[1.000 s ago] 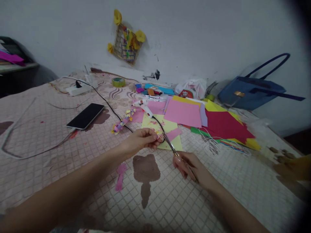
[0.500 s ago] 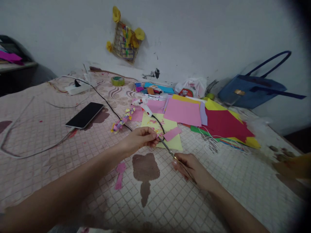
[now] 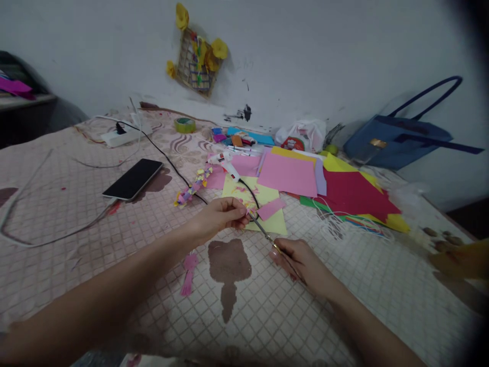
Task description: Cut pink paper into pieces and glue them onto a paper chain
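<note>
My right hand [image 3: 296, 260] is closed round the handles of a pair of scissors [image 3: 266, 234]. Their blades point up and left, with the tips at the fingertips of my left hand [image 3: 227, 214]. That hand is pinched closed; whatever sits between thumb and finger is too small to make out. Just beyond the fingers lies a pale yellow sheet [image 3: 275, 226] strewn with pink paper scraps [image 3: 241, 189]. A pink paper strip [image 3: 271, 208] rests on its right side. Nearer me, left of centre, is a pink fringed paper piece [image 3: 188, 272].
A white glue gun [image 3: 226, 165] lies behind my left hand, its black cord trailing over the yellow sheet. A paper-covered stick [image 3: 193, 187] and a phone [image 3: 133, 179] are to the left. Pink sheets [image 3: 288, 175], red paper [image 3: 355, 192] and white string [image 3: 332, 224] lie right.
The whole view has shifted very slightly. Both hands keep nearly the same places, with the scissors still at the left fingertips.
</note>
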`<state>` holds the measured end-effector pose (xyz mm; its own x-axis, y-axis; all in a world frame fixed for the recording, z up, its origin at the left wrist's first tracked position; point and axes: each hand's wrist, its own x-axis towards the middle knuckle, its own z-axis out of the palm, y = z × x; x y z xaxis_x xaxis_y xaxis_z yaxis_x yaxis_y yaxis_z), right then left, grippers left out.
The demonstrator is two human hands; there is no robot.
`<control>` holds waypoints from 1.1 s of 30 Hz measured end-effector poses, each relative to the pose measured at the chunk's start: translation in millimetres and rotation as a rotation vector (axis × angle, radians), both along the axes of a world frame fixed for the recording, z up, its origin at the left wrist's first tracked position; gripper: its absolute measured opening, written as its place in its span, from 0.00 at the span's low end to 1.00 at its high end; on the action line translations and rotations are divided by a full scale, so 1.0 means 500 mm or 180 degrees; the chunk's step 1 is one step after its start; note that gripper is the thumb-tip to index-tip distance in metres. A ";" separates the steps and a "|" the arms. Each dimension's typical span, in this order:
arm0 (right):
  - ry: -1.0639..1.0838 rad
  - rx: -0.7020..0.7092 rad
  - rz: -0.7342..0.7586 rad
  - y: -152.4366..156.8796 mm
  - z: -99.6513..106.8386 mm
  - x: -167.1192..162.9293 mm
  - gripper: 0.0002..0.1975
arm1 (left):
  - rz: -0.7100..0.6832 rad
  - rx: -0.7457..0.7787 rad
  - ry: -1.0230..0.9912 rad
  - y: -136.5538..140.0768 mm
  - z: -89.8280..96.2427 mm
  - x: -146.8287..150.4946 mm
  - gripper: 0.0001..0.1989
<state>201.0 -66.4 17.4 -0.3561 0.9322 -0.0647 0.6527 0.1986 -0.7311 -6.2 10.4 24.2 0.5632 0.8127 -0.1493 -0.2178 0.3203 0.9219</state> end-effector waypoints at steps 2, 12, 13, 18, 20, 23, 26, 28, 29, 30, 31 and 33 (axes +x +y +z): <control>0.0021 0.0013 0.0005 0.000 -0.001 0.001 0.21 | 0.0008 0.0018 -0.0004 0.000 0.000 0.000 0.08; -0.0014 0.0009 0.0014 0.002 -0.001 0.002 0.20 | -0.0023 0.0043 -0.0007 0.000 0.001 -0.001 0.09; -0.0044 0.0019 0.0015 0.002 -0.001 0.002 0.20 | -0.0022 0.0045 -0.0007 0.000 0.001 -0.001 0.09; -0.0343 0.0147 0.0026 0.002 -0.004 0.003 0.18 | 0.0015 0.0060 -0.0002 0.001 0.000 0.000 0.10; -0.0515 0.0225 0.0004 0.002 -0.006 0.004 0.18 | 0.0012 0.0066 0.0003 0.000 0.000 0.000 0.10; -0.0740 0.0355 -0.0018 0.002 -0.007 0.005 0.16 | 0.0015 0.0092 0.0031 0.000 0.001 0.001 0.10; -0.0953 0.0470 -0.0043 -0.001 -0.008 0.007 0.15 | 0.0025 0.0120 0.0036 0.000 -0.001 0.002 0.10; -0.1096 0.0509 -0.0081 -0.002 -0.009 0.007 0.15 | 0.0029 0.0125 0.0025 0.000 -0.003 0.003 0.09; -0.1162 0.0518 -0.0102 -0.003 -0.008 0.008 0.16 | 0.0027 0.0126 0.0022 0.001 -0.004 0.003 0.09; -0.1218 0.0527 -0.0121 -0.003 -0.008 0.008 0.16 | 0.0025 0.0127 0.0021 0.001 -0.005 0.003 0.09; -0.1265 0.0540 -0.0140 -0.004 -0.009 0.007 0.17 | 0.0026 0.0128 0.0021 0.001 -0.005 0.004 0.09; -0.1347 0.0563 -0.0165 -0.003 -0.009 0.007 0.18 | 0.0040 0.0136 0.0016 0.001 -0.005 0.004 0.08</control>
